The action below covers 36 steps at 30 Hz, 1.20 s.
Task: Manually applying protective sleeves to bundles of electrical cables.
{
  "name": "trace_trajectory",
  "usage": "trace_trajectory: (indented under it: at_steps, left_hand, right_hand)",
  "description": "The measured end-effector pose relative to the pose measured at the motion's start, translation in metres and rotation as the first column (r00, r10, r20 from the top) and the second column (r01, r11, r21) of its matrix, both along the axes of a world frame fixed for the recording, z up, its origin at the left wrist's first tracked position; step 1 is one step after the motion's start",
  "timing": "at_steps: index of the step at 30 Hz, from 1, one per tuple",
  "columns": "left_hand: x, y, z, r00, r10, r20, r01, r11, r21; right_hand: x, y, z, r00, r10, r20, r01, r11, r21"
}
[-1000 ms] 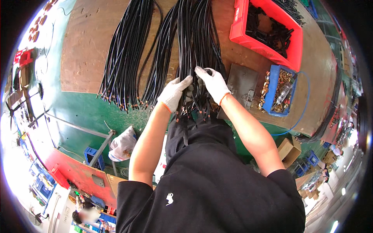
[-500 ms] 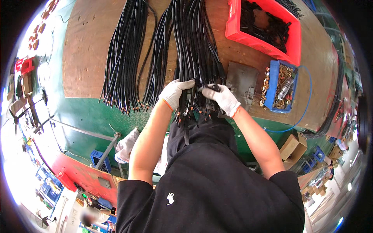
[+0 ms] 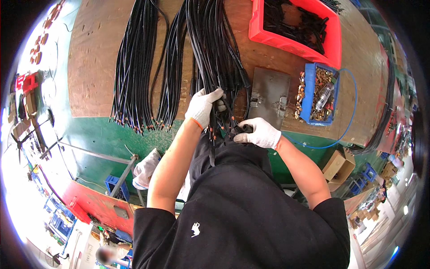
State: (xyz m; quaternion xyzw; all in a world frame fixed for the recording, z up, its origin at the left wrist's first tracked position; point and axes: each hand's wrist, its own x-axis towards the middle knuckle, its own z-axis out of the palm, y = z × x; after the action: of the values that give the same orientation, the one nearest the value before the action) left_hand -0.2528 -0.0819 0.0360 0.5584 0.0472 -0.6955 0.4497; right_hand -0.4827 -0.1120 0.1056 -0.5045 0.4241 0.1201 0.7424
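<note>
Three bundles of black cables lie on the brown desk [image 3: 94,67], running from the far edge toward the near edge. The left bundle [image 3: 132,67] ends at the near edge with its orange-tipped ends fanned out, just beside the middle bundle [image 3: 172,76], which ends the same way. The right bundle [image 3: 212,40] is the thickest and hangs over the near edge in front of the person.

The left hand [image 3: 204,106], in a white glove with an orange cuff, is curled around strands of the right bundle at the near edge, fingers closed over them. The right hand [image 3: 257,133], gloved the same, sits just off the near edge and pinches a black cable end [image 3: 237,130] between thumb and fingers; the two hands are near each other, not touching.

Right of the hands a single dark metal plate [image 3: 268,92] lies flat on the desk. Beyond it, at the far right corner, one red bin [image 3: 331,49] holds black parts. One blue tray [image 3: 309,89] of brass fittings stands near the right edge, beside the plate
</note>
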Motion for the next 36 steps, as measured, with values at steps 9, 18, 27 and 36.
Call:
trace_trajectory:
  at_steps: [9, 18, 27, 36]
  left_hand:
    - [0.001, -0.002, 0.016, 0.995, -0.014, 0.094, 0.014, 1.000, 0.003]
    - [0.007, -0.004, 0.027, 0.987, -0.096, 0.131, 0.097, 0.995, 0.001]
    - [0.022, -0.001, 0.015, 0.940, -0.272, 0.204, 0.267, 0.962, 0.054]
    - [0.080, 0.017, 0.016, 0.945, -0.279, 0.169, 0.263, 0.958, 0.110]
  right_hand:
    - [0.011, 0.000, 0.001, 0.985, -0.004, -0.175, 0.025, 0.993, 0.119]
    - [0.026, 0.004, 0.003, 0.964, -0.014, -0.267, 0.000, 0.999, -0.054]
    - [0.076, -0.020, -0.056, 0.962, -0.268, -0.042, 0.262, 0.958, -0.114]
    - [0.129, -0.089, -0.089, 0.910, -0.405, -0.091, 0.362, 0.881, -0.303]
